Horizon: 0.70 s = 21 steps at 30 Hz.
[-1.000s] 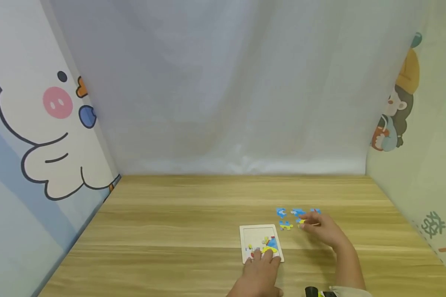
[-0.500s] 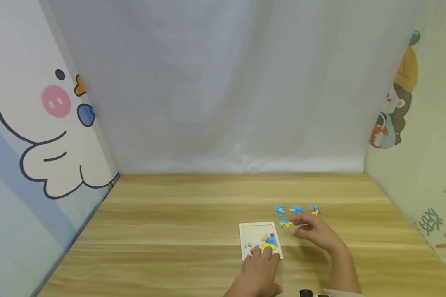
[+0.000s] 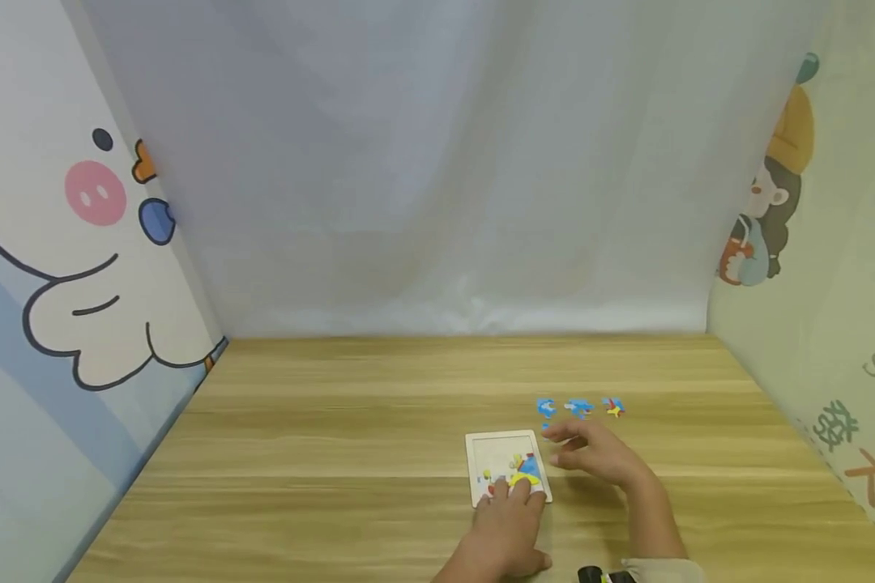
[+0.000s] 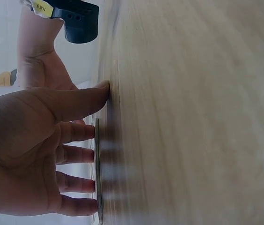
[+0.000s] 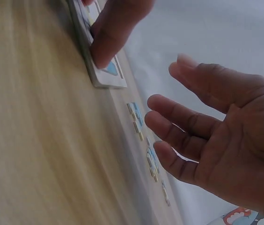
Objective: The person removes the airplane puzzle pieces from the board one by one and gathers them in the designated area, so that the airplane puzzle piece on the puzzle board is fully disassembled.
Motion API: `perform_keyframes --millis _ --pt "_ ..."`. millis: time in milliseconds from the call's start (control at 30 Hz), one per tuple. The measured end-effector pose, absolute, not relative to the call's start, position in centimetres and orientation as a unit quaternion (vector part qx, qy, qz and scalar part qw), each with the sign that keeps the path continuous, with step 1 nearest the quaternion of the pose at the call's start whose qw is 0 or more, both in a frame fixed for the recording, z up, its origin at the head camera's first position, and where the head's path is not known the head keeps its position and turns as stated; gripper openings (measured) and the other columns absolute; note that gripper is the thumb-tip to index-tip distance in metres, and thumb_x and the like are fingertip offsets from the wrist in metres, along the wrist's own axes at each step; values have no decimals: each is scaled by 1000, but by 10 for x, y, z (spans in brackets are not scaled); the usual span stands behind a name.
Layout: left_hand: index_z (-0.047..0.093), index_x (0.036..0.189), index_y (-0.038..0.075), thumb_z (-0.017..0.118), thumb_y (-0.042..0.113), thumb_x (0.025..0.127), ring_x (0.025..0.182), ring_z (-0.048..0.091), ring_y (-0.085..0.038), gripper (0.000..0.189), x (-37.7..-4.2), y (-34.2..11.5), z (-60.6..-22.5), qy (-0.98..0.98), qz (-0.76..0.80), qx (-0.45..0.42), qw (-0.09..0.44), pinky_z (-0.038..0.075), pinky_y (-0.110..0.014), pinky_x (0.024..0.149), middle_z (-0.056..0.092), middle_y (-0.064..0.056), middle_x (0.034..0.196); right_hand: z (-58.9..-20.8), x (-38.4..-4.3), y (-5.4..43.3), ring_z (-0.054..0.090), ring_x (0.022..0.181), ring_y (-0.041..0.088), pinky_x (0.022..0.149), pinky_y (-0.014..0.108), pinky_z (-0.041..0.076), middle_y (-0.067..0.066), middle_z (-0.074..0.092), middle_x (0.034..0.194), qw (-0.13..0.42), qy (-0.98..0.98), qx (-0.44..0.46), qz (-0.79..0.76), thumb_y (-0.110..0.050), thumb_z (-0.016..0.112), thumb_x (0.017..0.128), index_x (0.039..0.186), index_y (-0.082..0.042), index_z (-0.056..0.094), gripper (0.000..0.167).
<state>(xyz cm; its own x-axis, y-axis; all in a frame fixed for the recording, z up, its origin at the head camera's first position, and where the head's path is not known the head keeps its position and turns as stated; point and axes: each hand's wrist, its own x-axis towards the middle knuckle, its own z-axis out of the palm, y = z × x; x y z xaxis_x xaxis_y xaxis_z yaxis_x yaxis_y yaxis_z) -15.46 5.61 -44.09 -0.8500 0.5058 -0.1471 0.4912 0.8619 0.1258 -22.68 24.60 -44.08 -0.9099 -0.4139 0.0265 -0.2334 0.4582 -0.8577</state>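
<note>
The square wooden puzzle tray [image 3: 470, 461] lies on the table, with a few coloured pieces set in its lower part. The extended fingers of my left hand [image 3: 506, 526] rest on its near edge, and the left wrist view shows the fingertips [image 4: 89, 154] against its top. My right hand [image 3: 601, 453] hovers just right of the tray. In the right wrist view its fingers [image 5: 183, 117] are loosely bent, with nothing between them and the thumb. A blue puzzle piece [image 3: 545, 427] peeks out by its fingertips; other pieces behind the hand are hidden.
A row of loose puzzle pieces lies behind my right hand: a blue one [image 3: 546, 406], another blue one [image 3: 578, 407] and a blue, red and yellow one [image 3: 613, 406]. The wood-grain table [image 3: 321, 453] meets a pale curtain [image 3: 437, 202] and printed side walls.
My right hand has moved left, from over the loose pieces to near the tray's right edge, uncovering the red and yellow piece. My left hand stays on the tray. The head view has shifted slightly.
</note>
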Motion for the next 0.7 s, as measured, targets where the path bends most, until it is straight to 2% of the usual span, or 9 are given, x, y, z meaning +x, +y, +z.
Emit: perform_keyframes --millis 233,467,700 --pt "54 124 20 76 52 68 106 43 -22 68 -154 55 -440 960 42 262 84 46 -40 79 46 5 110 -449 -233 235 56 91 28 74 37 49 15 59 101 143 832 -207 -495 -6 67 82 114 6 59 35" --pt "54 123 20 75 53 69 107 42 -23 67 -156 56 -441 961 36 260 88 46 -40 80 45 5 110 -453 -238 229 51 85 22 72 33 46 10 56 92 150 841 -196 -481 -2 69 78 112 5 61 36" --pt "54 123 20 76 52 69 109 42 -24 67 -154 55 -440 961 39 260 86 45 -40 80 46 4 110 -452 -239 225 48 73 18 63 27 44 5 55 79 154 849 -210 -459 0 70 74 106 7 64 33"
